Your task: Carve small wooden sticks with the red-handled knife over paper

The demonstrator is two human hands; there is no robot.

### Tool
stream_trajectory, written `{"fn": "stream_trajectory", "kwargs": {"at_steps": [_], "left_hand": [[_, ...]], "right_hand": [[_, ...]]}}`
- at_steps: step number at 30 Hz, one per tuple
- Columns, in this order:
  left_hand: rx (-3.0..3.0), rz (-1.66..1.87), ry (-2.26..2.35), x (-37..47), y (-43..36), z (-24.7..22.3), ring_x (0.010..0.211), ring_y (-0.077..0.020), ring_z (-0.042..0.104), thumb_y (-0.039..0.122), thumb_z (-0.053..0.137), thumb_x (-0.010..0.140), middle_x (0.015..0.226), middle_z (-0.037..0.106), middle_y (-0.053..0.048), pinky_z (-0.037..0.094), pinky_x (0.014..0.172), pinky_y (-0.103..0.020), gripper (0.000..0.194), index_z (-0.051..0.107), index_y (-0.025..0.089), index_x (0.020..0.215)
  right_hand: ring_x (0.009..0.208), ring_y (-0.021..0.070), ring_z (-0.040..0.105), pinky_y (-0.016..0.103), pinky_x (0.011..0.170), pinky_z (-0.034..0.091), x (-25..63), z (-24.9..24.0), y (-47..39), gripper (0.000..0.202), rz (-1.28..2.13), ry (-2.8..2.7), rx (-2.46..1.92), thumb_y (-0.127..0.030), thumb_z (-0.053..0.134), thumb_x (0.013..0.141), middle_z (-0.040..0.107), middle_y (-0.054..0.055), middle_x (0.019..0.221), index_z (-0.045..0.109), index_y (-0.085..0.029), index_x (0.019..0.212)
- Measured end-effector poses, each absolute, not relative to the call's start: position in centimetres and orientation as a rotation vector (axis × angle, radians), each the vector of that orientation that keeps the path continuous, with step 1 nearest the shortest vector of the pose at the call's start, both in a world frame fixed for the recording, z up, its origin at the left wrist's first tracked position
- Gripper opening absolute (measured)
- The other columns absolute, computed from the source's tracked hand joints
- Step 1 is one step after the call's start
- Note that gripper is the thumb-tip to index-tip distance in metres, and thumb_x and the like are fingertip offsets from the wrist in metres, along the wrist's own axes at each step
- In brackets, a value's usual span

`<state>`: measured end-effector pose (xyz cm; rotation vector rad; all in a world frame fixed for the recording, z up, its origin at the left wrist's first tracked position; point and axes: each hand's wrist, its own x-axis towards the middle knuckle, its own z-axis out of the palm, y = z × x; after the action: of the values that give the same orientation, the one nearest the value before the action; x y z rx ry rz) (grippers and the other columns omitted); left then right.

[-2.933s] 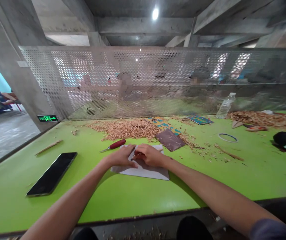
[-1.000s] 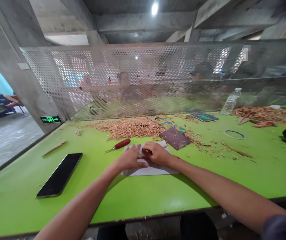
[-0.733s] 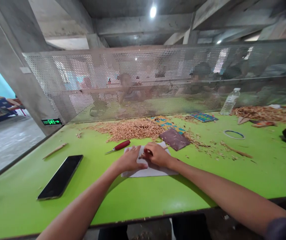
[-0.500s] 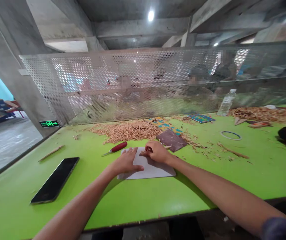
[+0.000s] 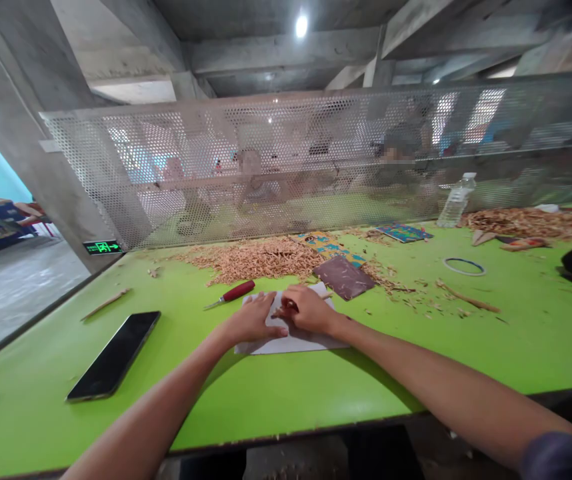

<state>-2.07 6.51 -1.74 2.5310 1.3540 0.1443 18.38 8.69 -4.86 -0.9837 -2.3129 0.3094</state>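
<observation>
- Green tabletop (image 5: 316,393) carries a pale sheet (image 5: 296,341) lying flat near its middle; both hands rest on that sheet.
- Clear plastic bottle (image 5: 457,199) stands upright by the mesh screen (image 5: 166,173) at the far right; what is inside it cannot be made out.
- Compared with half a second ago, the right hand (image 5: 307,309) has drawn back toward the near edge of the sheet and sits closer to the left hand (image 5: 253,320).
- Left hand lies palm down, fingers spread flat, pressing the sheet and gripping nothing.
- Right hand is curled, fingers closed on a small wooden piece (image 5: 283,311) held against the sheet, just beside the left fingertips.
- Both forearms stretch forward over the table.
- Red-handled knife (image 5: 230,294) lies just beyond the left hand, a brown sanding sheet (image 5: 344,277) just beyond the right, wood shavings (image 5: 256,259) behind them, and a black phone (image 5: 115,355) well off to the left.
</observation>
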Motion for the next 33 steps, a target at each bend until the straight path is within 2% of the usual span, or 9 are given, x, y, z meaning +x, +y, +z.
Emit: {"fn": "stream_trajectory", "kwargs": {"at_steps": [3, 8, 10, 14, 19, 26, 31, 33], "left_hand": [[2.552, 0.180, 1.315, -2.1, 6.6, -1.9, 0.137, -0.0408, 0.051, 0.056, 0.069, 0.081, 0.145, 0.058, -0.018, 0.040, 0.113, -0.051, 0.071, 0.050, 0.018, 0.139], [2.499, 0.115, 1.389, -2.1, 6.5, -1.9, 0.148, -0.0417, 0.040, 0.065, 0.069, 0.080, 0.161, 0.041, -0.024, 0.033, 0.119, -0.052, 0.098, 0.035, 0.012, 0.154], [2.503, 0.124, 1.383, -2.1, 6.5, -1.8, 0.146, -0.0416, 0.042, 0.064, 0.069, 0.080, 0.159, 0.044, -0.022, 0.035, 0.118, -0.052, 0.094, 0.037, 0.014, 0.153], [2.538, 0.162, 1.316, -2.1, 6.5, -1.8, 0.141, -0.0409, 0.048, 0.058, 0.069, 0.082, 0.151, 0.054, -0.018, 0.037, 0.116, -0.053, 0.076, 0.047, 0.019, 0.144], [2.514, 0.122, 1.375, -2.2, 6.8, -2.2, 0.149, -0.0421, 0.038, 0.066, 0.068, 0.081, 0.162, 0.041, -0.022, 0.033, 0.120, -0.053, 0.095, 0.036, 0.016, 0.154], [2.544, 0.144, 1.329, -2.1, 6.6, -1.9, 0.145, -0.0409, 0.044, 0.057, 0.068, 0.083, 0.155, 0.051, -0.020, 0.036, 0.117, -0.052, 0.077, 0.046, 0.017, 0.145], [2.516, 0.104, 1.399, -2.1, 6.6, -1.9, 0.149, -0.0422, 0.038, 0.066, 0.068, 0.082, 0.161, 0.042, -0.022, 0.033, 0.120, -0.053, 0.094, 0.036, 0.016, 0.155], [2.524, 0.103, 1.393, -2.1, 6.6, -1.8, 0.148, -0.0420, 0.039, 0.065, 0.067, 0.082, 0.160, 0.043, -0.021, 0.034, 0.119, -0.053, 0.092, 0.037, 0.015, 0.154]], "right_hand": [[0.077, 0.0172, 0.051, 0.028, 0.072, 0.035, 17.8, -4.8, 8.4, 0.012, 0.340, -2.384, -0.862, -0.013, 0.068, 0.085, 0.061, 0.004, 0.081, 0.060, -0.017, 0.077], [0.080, 0.0196, 0.053, 0.029, 0.071, 0.034, 19.1, -4.6, 9.5, 0.013, 0.318, -2.234, -1.186, -0.018, 0.071, 0.087, 0.063, 0.006, 0.083, 0.063, -0.016, 0.077], [0.081, 0.0197, 0.053, 0.029, 0.071, 0.034, 19.1, -4.6, 9.2, 0.013, 0.300, -2.231, -1.170, -0.017, 0.070, 0.087, 0.062, 0.006, 0.083, 0.063, -0.016, 0.077], [0.078, 0.0178, 0.052, 0.028, 0.072, 0.036, 18.3, -4.7, 8.6, 0.012, 0.353, -2.373, -0.911, -0.018, 0.068, 0.088, 0.061, 0.004, 0.081, 0.063, -0.017, 0.078], [0.079, 0.0189, 0.054, 0.028, 0.071, 0.035, 19.3, -4.9, 9.7, 0.011, 0.328, -2.253, -1.124, -0.017, 0.071, 0.086, 0.063, 0.005, 0.081, 0.065, -0.016, 0.076], [0.077, 0.0173, 0.052, 0.027, 0.071, 0.036, 18.2, -4.8, 8.9, 0.011, 0.346, -2.382, -0.866, -0.018, 0.069, 0.087, 0.062, 0.003, 0.081, 0.064, -0.017, 0.078], [0.078, 0.0188, 0.054, 0.028, 0.069, 0.034, 19.4, -4.8, 9.9, 0.014, 0.313, -2.260, -1.147, -0.022, 0.072, 0.087, 0.063, 0.005, 0.080, 0.066, -0.017, 0.076], [0.078, 0.0187, 0.054, 0.028, 0.069, 0.034, 19.3, -4.7, 9.6, 0.012, 0.300, -2.263, -1.133, -0.020, 0.071, 0.086, 0.063, 0.005, 0.080, 0.065, -0.017, 0.076]]}}
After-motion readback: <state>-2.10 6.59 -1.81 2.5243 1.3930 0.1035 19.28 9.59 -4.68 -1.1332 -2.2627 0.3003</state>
